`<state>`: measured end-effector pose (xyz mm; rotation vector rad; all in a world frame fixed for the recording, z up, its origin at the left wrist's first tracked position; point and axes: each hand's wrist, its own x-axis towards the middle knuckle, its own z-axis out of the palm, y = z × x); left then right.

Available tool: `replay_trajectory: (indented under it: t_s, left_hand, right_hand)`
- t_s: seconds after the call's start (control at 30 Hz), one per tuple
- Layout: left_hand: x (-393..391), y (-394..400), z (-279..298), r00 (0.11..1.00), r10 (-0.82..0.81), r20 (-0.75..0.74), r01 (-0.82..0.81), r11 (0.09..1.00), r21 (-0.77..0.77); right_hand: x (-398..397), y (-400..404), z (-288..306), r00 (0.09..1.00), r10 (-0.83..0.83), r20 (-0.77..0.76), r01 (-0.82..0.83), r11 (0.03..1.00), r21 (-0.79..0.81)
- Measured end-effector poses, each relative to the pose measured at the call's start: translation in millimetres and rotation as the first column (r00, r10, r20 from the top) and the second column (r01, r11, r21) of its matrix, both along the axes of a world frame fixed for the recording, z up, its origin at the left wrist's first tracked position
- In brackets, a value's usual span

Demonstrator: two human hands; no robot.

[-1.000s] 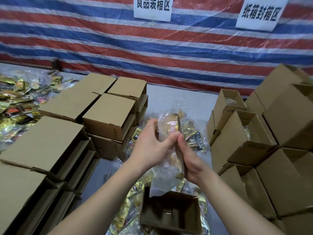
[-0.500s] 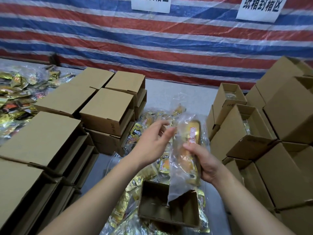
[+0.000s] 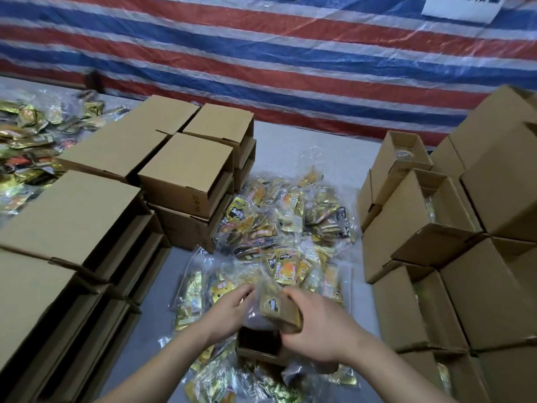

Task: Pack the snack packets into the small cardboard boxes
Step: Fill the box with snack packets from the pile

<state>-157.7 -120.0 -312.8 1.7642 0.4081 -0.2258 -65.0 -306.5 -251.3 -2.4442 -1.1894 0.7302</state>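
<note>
Roughly, we had closed-box stacks (image 3: 87, 216) on our left and open-box stacks (image 3: 453, 228) on our right, w/ the loose snack pile (image 3: 290, 225) between, prob. so everything sat within reach. Our open box (image 3: 258, 343) lay just below the hands. Right hand (image 3: 322, 327) was clenched round a bagged packet (image 3: 279, 308) at the box mouth; left hand (image 3: 229, 312) touched the bag's side, fingers fairly straight, apparently steadying it.
</note>
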Motion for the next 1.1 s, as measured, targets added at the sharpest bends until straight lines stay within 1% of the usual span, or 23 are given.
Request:
replay_trajectory:
  t_s: [0.07,0.1,0.2,0.27,0.33,0.4,0.47,0.53,0.6,0.67,0.77,0.83,0.9,1.0,1.1]
  left_hand:
    - [2.2,0.3,-3.6,1.0,0.013,-0.025,-0.011,0.997,0.073]
    - [3.0,0.5,-5.7,0.999,0.021,-0.028,-0.018,0.996,0.082]
    - [3.8,-1.3,-8.4,0.999,0.034,-0.003,-0.034,0.999,0.036]
    - [4.1,-2.0,-11.6,0.997,0.074,-0.001,-0.074,0.996,-0.04]
    - [4.2,-3.8,-14.2,0.996,0.09,-0.007,-0.09,0.993,-0.078]
    - [4.6,-6.5,-17.6,0.995,0.096,-0.015,-0.096,0.994,-0.045]
    - [4.0,-9.5,-19.0,0.993,0.118,-0.017,-0.119,0.992,-0.033]
    - [3.3,-11.1,-20.5,0.992,0.126,-0.004,-0.126,0.992,-0.013]
    - [1.9,-11.6,-22.2,0.993,0.12,0.007,-0.12,0.993,0.019]
    - [1.2,-11.6,-22.3,0.992,0.129,0.008,-0.129,0.991,0.025]
    - [2.4,-12.0,-23.8,0.989,0.145,0.012,-0.145,0.989,0.01]
    - [4.0,-12.6,-24.6,0.989,0.149,0.011,-0.149,0.989,0.004]
    - [4.7,-12.7,-25.2,0.988,0.154,0.007,-0.153,0.988,-0.014]
    - [3.8,-14.1,-26.0,0.989,0.148,0.013,-0.148,0.989,0.005]
    - [1.4,-17.2,-25.9,0.989,0.143,0.032,-0.144,0.989,0.035]
  right_hand:
    - [-2.9,-0.3,-10.7,0.999,0.051,-0.009,-0.052,0.996,-0.068]
    - [-3.2,-0.4,-15.5,0.998,0.058,-0.034,-0.061,0.993,-0.099]
    - [-0.8,2.4,-29.9,0.979,0.007,-0.204,-0.038,0.988,-0.15]
    - [3.5,6.7,-40.5,0.964,-0.006,-0.267,-0.041,0.984,-0.171]
    - [7.3,12.4,-52.8,0.965,0.022,-0.261,-0.087,0.967,-0.238]
    - [8.3,19.8,-68.7,0.979,0.082,-0.184,-0.141,0.933,-0.333]
    - [6.1,25.1,-87.4,0.985,0.116,-0.124,-0.158,0.897,-0.413]
    - [3.5,26.7,-101.7,0.985,0.072,-0.156,-0.136,0.882,-0.451]
    - [3.6,24.9,-109.0,0.959,-0.066,-0.274,-0.065,0.894,-0.443]
    - [6.8,22.8,-108.6,0.927,-0.134,-0.35,-0.036,0.897,-0.44]
    - [14.5,20.2,-97.3,0.938,-0.09,-0.334,-0.067,0.9,-0.431]
    - [19.4,16.7,-87.9,0.946,-0.073,-0.317,-0.056,0.923,-0.381]
    - [20.7,13.6,-85.1,0.934,-0.085,-0.347,-0.052,0.929,-0.367]
    - [12.4,14.5,-92.4,0.913,-0.117,-0.39,-0.082,0.885,-0.458]
    - [4.1,20.6,-102.1,0.894,-0.205,-0.398,-0.046,0.842,-0.538]
